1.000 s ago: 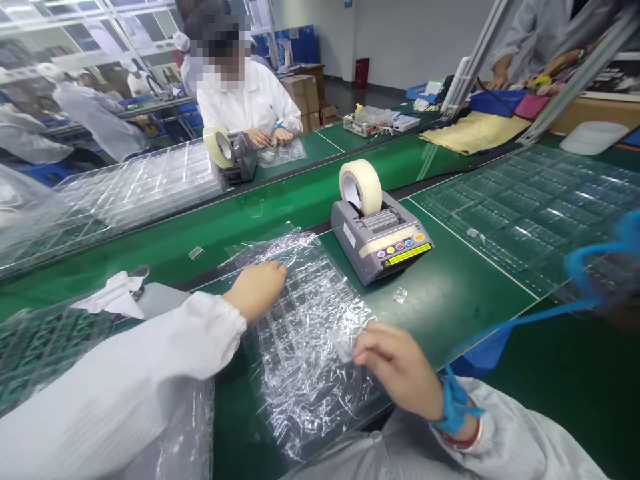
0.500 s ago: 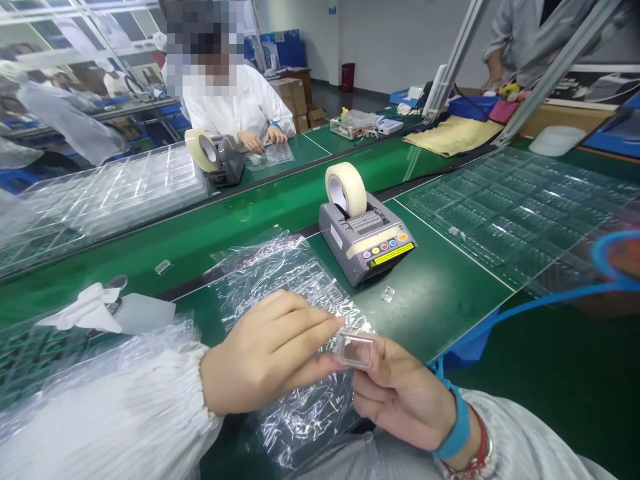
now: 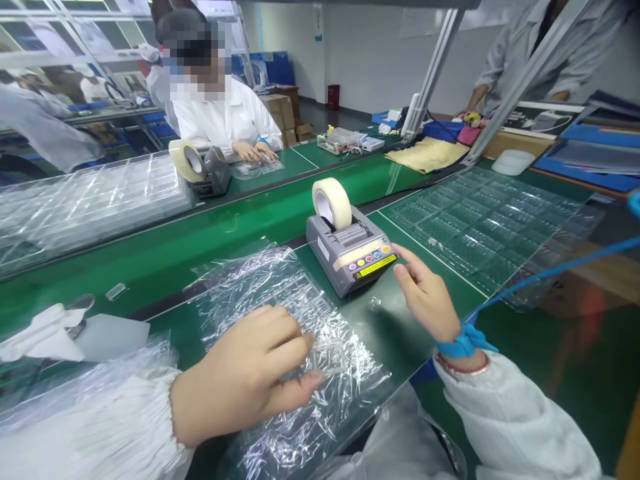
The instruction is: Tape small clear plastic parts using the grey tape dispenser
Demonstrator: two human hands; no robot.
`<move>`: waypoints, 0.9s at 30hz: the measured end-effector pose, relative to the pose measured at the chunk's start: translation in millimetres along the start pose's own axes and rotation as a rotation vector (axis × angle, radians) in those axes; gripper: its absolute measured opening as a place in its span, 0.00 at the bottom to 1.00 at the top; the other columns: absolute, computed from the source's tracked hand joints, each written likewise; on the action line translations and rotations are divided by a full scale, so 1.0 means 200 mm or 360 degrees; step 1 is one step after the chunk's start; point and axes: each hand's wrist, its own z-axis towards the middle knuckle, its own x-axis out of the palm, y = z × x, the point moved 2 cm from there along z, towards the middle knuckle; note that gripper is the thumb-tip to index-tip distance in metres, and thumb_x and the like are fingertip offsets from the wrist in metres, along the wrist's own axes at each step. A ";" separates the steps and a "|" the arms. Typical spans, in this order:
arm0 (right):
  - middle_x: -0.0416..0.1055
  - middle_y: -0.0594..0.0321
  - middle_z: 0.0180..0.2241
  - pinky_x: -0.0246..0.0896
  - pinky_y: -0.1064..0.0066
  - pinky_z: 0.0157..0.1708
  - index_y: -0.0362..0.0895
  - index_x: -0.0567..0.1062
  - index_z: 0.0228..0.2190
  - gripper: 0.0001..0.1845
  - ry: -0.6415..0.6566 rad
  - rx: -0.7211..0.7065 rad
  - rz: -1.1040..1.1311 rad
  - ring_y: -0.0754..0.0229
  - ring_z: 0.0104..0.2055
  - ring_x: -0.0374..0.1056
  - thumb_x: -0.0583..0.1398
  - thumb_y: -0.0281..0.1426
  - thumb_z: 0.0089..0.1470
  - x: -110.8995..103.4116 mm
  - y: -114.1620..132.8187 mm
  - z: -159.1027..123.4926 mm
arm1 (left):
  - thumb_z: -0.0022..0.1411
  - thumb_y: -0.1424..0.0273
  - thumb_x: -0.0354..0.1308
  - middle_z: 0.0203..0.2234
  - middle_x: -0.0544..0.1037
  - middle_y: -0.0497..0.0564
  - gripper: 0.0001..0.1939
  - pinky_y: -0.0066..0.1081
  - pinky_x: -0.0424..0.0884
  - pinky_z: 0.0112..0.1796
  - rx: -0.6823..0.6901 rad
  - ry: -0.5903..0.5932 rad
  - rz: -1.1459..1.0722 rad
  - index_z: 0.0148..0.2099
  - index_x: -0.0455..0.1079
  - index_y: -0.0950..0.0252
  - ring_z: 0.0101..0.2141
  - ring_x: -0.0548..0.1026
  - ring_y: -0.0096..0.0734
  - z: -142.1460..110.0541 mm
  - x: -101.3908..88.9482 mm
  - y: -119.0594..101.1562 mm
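- The small clear plastic cover that both hands pinched together in the earlier frame shows in neither hand now; I cannot tell where it went.
- The 2 hands have parted from that shared hold and now stand well apart.
- The right hand (image 3: pixel 425 293) has lifted to the centre right, open and empty, its fingers loosely spread. It hovers just beside the front corner of the grey tape dispenser (image 3: pixel 347 257), above the green mat (image 3: pixel 395 347), with a blue wrist strap (image 3: pixel 467 341) around the wrist.
- The left hand (image 3: pixel 245 377) has come down at the lower centre, its fingers lying fairly close together and slightly curled. It rests on the crinkled plastic film (image 3: pixel 260 280) over a clear blister tray (image 3: pixel 320 340) and holds nothing that shows.
- That wrapped tray lies flat on the mat at the lower centre, left of the dispenser and not touching it.
- A small clear plastic piece (image 3: pixel 375 303) lies on the mat just in front of the dispenser, and another (image 3: pixel 116 291) lies on the green belt at the left.
- Upper left, a co-worker's hands (image 3: pixel 253 152) work over a clear tray (image 3: pixel 257 170).
- Stacked clear trays (image 3: pixel 480 227) fill the right side.
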 end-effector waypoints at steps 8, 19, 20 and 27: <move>0.62 0.64 0.15 0.39 0.72 0.19 0.52 0.58 0.58 0.26 0.0084 -0.0235 -0.1142 0.59 0.16 0.58 0.46 0.43 0.59 -0.01 -0.10 0.06 | 0.58 0.70 0.56 0.22 0.66 0.48 0.06 0.31 0.60 0.24 -0.0047 0.0038 0.0037 0.37 0.65 0.68 0.24 0.62 0.29 0.00 0.02 0.03; 0.53 0.72 0.14 0.43 0.73 0.19 0.43 0.73 0.34 0.17 0.0178 0.0130 0.0195 0.67 0.18 0.50 0.59 0.44 0.48 -0.03 -0.14 0.03 | 0.59 0.67 0.53 0.21 0.64 0.47 0.08 0.31 0.60 0.24 -0.0079 0.0128 0.0147 0.36 0.66 0.67 0.23 0.62 0.29 -0.01 0.04 -0.01; 0.52 0.73 0.14 0.42 0.73 0.18 0.42 0.72 0.30 0.18 0.0231 0.0255 0.0365 0.68 0.17 0.48 0.60 0.45 0.46 0.02 -0.15 0.02 | 0.59 0.67 0.53 0.21 0.64 0.47 0.07 0.31 0.60 0.24 -0.0094 0.0153 0.0151 0.37 0.66 0.67 0.23 0.62 0.29 -0.02 0.04 -0.01; 0.39 0.79 0.12 0.41 0.74 0.14 0.45 0.66 0.26 0.19 0.0362 0.0480 0.0627 0.69 0.13 0.39 0.51 0.49 0.48 0.21 -0.17 0.03 | 0.59 0.68 0.53 0.21 0.64 0.47 0.06 0.32 0.60 0.24 -0.0114 0.0145 0.0162 0.35 0.65 0.67 0.23 0.62 0.29 -0.05 0.04 -0.03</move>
